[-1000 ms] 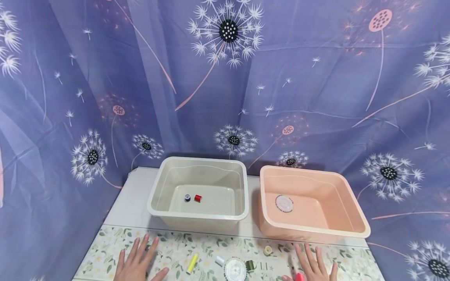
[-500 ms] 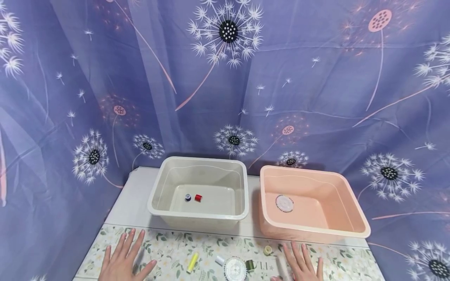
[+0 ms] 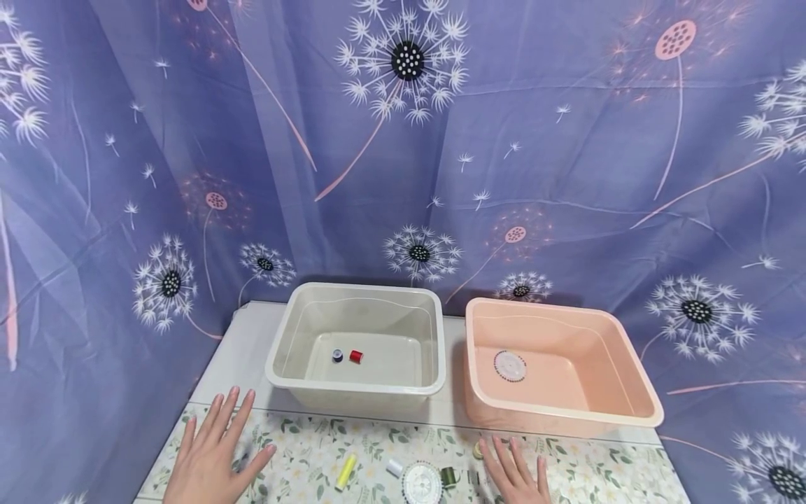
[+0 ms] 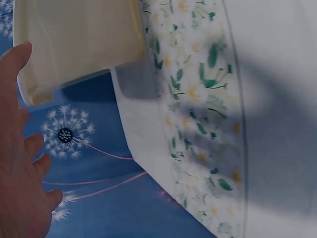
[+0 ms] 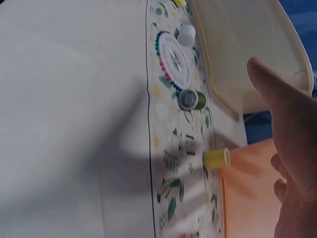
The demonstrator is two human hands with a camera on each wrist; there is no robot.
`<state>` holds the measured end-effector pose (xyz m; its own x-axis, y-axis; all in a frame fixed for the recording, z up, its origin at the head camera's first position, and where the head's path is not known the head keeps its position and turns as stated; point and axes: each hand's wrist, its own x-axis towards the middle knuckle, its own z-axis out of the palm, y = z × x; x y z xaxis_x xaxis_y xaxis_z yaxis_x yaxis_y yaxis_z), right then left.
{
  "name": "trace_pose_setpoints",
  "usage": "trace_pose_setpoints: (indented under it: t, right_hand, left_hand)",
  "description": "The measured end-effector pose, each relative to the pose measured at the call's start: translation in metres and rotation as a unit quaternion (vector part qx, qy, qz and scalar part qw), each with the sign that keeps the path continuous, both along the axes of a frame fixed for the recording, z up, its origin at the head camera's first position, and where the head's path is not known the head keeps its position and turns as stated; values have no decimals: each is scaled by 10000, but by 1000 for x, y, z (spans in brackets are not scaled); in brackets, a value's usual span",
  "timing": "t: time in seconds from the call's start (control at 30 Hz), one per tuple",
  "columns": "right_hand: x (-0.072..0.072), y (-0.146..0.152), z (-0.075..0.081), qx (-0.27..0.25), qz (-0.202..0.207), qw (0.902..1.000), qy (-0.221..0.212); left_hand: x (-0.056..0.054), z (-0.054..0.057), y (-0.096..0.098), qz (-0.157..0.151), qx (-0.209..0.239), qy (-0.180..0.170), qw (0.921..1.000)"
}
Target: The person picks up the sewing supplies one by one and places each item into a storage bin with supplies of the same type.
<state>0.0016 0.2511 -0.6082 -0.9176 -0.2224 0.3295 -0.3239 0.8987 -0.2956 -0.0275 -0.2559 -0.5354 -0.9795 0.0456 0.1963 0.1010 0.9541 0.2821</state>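
My left hand (image 3: 210, 455) hovers with spread fingers over the left part of the floral strip and holds nothing. On the right, my other hand (image 3: 515, 474) also has its fingers extended, close to a pale yellow thread spool (image 5: 216, 158) that it partly covers in the head view. Left of that hand lie a green thread spool (image 3: 448, 477), a white wheel of pearl-headed pins (image 3: 422, 483) and a white thread spool (image 3: 394, 467). Between the hands is a bright yellow thread spool (image 3: 345, 472).
A grey-white basin (image 3: 355, 384) stands behind the strip with a dark blue spool (image 3: 337, 355) and a red spool (image 3: 356, 357) inside. To its right, a pink basin (image 3: 560, 411) contains another pin wheel (image 3: 509, 366). A blue dandelion-print curtain (image 3: 352, 231) hangs behind.
My left hand has shifted left and forward. The right hand has moved left, now overlapping the pale yellow spool; the pinkish-red object beside it has gone from the head view.
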Motion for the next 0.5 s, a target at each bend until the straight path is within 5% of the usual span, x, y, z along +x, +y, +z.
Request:
trace_pose_setpoints:
  t: [0.23,0.5]
  right_hand:
    - [-6,-10,0,231,391,9985,296]
    - [-11,-20,-2,493,714,9947,550]
  left_hand:
    - [-13,14,-1,-476,-241,887,9946]
    - [-28,25,-4,-1012,-255,1317,9858]
